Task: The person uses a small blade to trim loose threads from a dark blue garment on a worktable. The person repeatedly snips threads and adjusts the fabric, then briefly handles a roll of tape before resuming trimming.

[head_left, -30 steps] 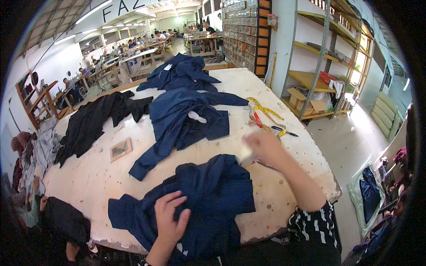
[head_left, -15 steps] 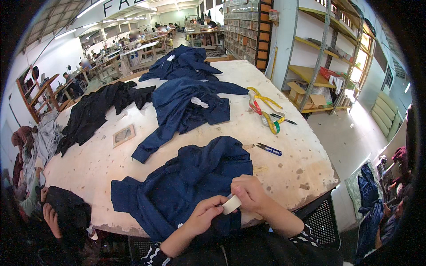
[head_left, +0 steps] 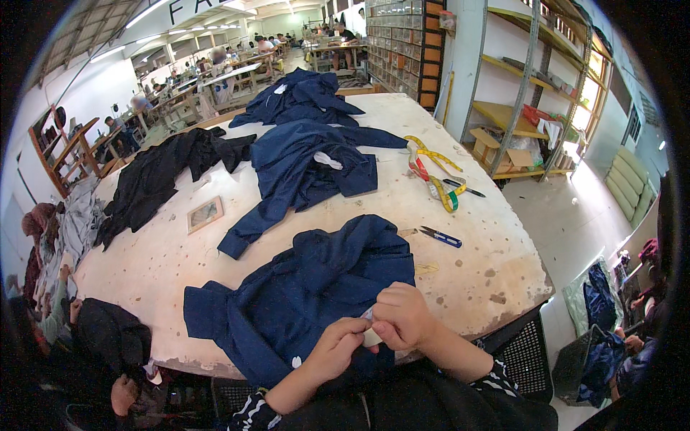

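At the table's near edge, my left hand (head_left: 333, 353) and my right hand (head_left: 405, 317) meet, fingers closed on a small cream roll of tape (head_left: 371, 337). Fingers cover most of the roll. Beneath and beyond my hands lies a bunched navy garment (head_left: 295, 287), its folded end pointing left. On it, beside my left wrist, is a small white patch (head_left: 296, 362). Blue-handled thread snips (head_left: 440, 238) lie past my right hand.
Farther up the table (head_left: 474, 248) are two more navy garments (head_left: 295, 165), a black garment (head_left: 162, 176), a small framed rectangle (head_left: 205, 215), a tape measure (head_left: 435, 179) and a black pen (head_left: 466, 188). Metal shelving (head_left: 514, 108) stands right. People sit around both sides.
My hands have closed farther around the tape roll, so less of it shows. A white patch on the garment by my left wrist has become more visible. The view has shifted slightly.
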`<move>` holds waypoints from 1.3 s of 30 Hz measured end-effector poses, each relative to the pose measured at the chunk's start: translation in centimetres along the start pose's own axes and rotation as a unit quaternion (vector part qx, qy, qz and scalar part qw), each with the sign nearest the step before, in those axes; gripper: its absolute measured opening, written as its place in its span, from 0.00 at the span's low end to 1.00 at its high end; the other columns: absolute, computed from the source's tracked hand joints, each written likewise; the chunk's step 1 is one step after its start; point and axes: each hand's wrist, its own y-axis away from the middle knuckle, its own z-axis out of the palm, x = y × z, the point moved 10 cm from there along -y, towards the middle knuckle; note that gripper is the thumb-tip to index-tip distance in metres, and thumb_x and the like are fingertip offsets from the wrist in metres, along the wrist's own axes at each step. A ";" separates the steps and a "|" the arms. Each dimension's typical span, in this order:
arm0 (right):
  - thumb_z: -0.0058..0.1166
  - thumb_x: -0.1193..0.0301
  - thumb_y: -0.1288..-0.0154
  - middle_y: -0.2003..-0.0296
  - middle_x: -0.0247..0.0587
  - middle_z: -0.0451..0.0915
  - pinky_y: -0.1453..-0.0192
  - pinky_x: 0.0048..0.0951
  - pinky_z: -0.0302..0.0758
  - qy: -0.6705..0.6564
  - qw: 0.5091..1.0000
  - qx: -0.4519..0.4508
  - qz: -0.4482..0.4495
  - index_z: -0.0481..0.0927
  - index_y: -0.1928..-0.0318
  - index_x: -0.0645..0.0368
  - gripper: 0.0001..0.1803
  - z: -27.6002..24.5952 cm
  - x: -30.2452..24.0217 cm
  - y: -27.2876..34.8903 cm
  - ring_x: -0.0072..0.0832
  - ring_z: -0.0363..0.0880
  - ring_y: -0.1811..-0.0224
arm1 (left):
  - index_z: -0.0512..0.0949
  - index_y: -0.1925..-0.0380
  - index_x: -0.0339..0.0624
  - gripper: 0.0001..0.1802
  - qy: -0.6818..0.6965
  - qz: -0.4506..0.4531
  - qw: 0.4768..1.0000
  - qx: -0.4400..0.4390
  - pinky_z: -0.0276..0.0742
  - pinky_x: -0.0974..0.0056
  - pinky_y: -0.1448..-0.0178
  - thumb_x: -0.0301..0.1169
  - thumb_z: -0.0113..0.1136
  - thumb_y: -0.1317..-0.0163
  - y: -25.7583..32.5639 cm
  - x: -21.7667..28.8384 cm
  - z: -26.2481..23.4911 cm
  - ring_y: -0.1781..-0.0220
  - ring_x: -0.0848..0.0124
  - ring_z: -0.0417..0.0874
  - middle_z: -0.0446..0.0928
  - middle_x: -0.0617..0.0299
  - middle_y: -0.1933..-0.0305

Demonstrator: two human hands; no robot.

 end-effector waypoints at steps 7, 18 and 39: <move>0.56 0.64 0.48 0.76 0.35 0.70 0.66 0.29 0.63 -0.224 0.921 0.165 0.273 0.77 0.74 0.55 0.08 -1.1 5.9 2.9 0.30 0.69 0.71 | 0.76 0.69 0.41 0.09 -0.261 0.155 0.953 -0.028 0.62 0.62 0.50 0.27 0.47 0.48 0.1 4.0 0.7 0.65 0.65 0.76 0.77 0.61 0.73; 0.64 0.68 0.55 0.70 0.28 0.72 0.52 0.36 0.57 0.094 0.984 0.032 0.148 0.79 0.72 0.50 0.08 -2.0 0.9 0.8 0.29 0.68 0.63 | 0.75 0.67 0.42 0.11 -0.537 0.166 0.819 0.115 0.61 0.60 0.61 0.30 0.57 0.53 1.1 6.9 0.6 0.73 0.62 0.75 0.72 0.60 0.78; 0.62 0.68 0.56 0.62 0.30 0.73 0.41 0.48 0.57 0.197 0.964 0.176 0.042 0.78 0.73 0.48 0.07 -1.6 -1.1 4.1 0.36 0.68 0.54 | 0.73 0.74 0.39 0.16 -0.471 -0.033 0.879 0.069 0.71 0.51 0.68 0.39 0.41 0.37 -0.1 1.0 -1.3 0.73 0.50 0.77 0.74 0.48 0.80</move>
